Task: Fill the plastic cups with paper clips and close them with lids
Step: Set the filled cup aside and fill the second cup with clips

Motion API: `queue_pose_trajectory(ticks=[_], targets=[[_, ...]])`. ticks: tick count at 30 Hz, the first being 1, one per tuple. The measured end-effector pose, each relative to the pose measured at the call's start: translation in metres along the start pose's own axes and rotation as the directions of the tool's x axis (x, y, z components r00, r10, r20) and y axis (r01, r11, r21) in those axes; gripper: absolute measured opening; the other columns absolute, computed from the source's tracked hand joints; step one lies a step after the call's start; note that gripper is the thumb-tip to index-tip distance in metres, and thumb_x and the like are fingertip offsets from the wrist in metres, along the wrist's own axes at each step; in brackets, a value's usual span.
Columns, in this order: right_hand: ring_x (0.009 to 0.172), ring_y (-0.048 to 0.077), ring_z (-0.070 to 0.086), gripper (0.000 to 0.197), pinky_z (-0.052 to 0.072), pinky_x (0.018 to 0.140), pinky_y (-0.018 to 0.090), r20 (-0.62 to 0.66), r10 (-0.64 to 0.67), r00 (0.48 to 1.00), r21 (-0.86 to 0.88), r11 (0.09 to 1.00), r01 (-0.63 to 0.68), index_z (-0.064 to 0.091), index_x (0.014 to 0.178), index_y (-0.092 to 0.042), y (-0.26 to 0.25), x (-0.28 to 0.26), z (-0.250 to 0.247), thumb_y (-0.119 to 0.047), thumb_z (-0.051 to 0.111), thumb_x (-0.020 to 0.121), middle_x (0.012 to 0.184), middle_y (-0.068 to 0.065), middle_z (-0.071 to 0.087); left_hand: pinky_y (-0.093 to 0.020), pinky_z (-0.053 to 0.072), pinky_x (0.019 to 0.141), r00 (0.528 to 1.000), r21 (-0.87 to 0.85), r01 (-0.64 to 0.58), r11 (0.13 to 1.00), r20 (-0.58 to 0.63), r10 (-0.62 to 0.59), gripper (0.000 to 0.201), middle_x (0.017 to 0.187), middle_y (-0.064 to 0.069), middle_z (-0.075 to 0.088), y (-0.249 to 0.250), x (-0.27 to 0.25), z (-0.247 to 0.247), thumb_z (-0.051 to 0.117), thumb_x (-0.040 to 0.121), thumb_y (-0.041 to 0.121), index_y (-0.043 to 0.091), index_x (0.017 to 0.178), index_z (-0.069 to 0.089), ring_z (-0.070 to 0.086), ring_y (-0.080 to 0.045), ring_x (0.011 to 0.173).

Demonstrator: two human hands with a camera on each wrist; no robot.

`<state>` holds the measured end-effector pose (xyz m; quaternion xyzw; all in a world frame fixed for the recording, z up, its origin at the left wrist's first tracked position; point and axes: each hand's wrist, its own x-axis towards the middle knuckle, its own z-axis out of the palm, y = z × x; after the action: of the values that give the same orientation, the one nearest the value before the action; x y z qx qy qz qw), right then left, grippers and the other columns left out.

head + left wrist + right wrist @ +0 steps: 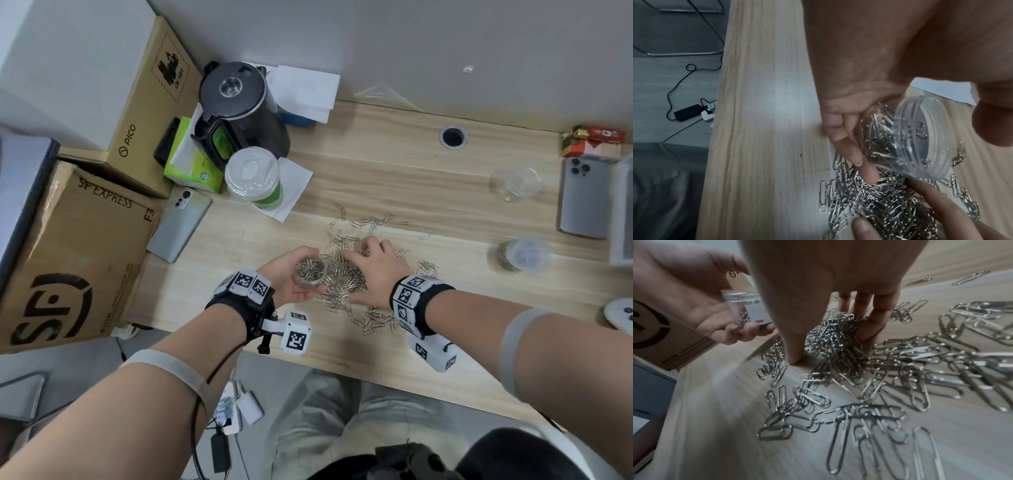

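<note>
Fingers (875, 318) of the right hand (371, 270) curl round a clump in the clip pile (838, 344) mid-desk, while the left hand (291, 274) grips the seemingly near-full cup (311, 270) just left, so another handful may overflow or tangled clips drop.

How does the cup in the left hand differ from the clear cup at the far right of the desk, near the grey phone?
The held cup is lifted and gripped by the left hand; the far cup stands alone on the desk. The held cup holds many paper clips; the far cup looks empty. Both are clear plastic and lidless.
</note>
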<state>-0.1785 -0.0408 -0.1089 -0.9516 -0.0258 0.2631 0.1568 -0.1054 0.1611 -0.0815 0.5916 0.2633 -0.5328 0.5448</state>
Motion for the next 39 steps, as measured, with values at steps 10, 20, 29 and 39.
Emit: queue_pose_trajectory(ticks=[10,20,29,39], targets=[[0.103,0.023,0.039,0.021,0.042,0.093,0.041,-0.040,-0.063,0.997,0.174,0.982,0.069,0.063,0.108,-0.020,0.002,0.005,-0.001,-0.016,0.061,0.088,0.111,0.003,0.044,-0.033,0.058,0.070,1.000,-0.017,0.019,1.000,-0.014,-0.019,0.060,0.106,-0.020,0.070,0.002,0.005,0.003,0.067,0.080,0.052,0.019,0.128,0.055,0.071,-0.035,0.089],[0.102,0.026,0.057,0.022,0.043,0.088,0.028,-0.024,0.053,0.998,0.335,0.941,-0.042,0.068,0.098,-0.013,0.022,0.004,-0.022,-0.004,0.057,0.082,0.106,0.005,0.060,-0.034,0.051,0.074,1.000,0.004,0.017,1.000,-0.020,-0.017,0.040,0.091,-0.018,0.072,0.017,0.003,0.020,0.047,0.095,0.052,0.016,0.110,0.058,0.068,-0.037,0.087],[0.057,0.010,0.060,0.016,0.047,0.048,0.010,-0.046,0.004,0.999,0.485,0.874,0.019,0.071,0.101,-0.016,0.005,-0.004,-0.073,-0.011,0.063,0.088,0.092,-0.003,0.064,-0.036,0.059,0.066,0.999,0.036,0.052,0.998,-0.014,-0.052,0.041,0.101,-0.022,0.069,0.021,0.008,0.044,0.041,0.102,0.031,0.001,0.124,0.060,0.069,-0.033,0.080],[0.093,0.007,0.063,0.032,0.047,0.085,0.020,-0.069,-0.093,0.993,0.464,0.878,0.114,0.070,0.111,-0.022,-0.018,-0.003,-0.066,-0.017,0.071,0.079,0.109,-0.003,0.070,-0.040,0.061,0.066,0.999,0.007,0.013,1.000,-0.041,-0.013,0.040,0.074,-0.014,0.069,0.019,0.013,0.055,0.036,0.103,0.023,0.000,0.127,0.058,0.069,-0.025,0.063]])
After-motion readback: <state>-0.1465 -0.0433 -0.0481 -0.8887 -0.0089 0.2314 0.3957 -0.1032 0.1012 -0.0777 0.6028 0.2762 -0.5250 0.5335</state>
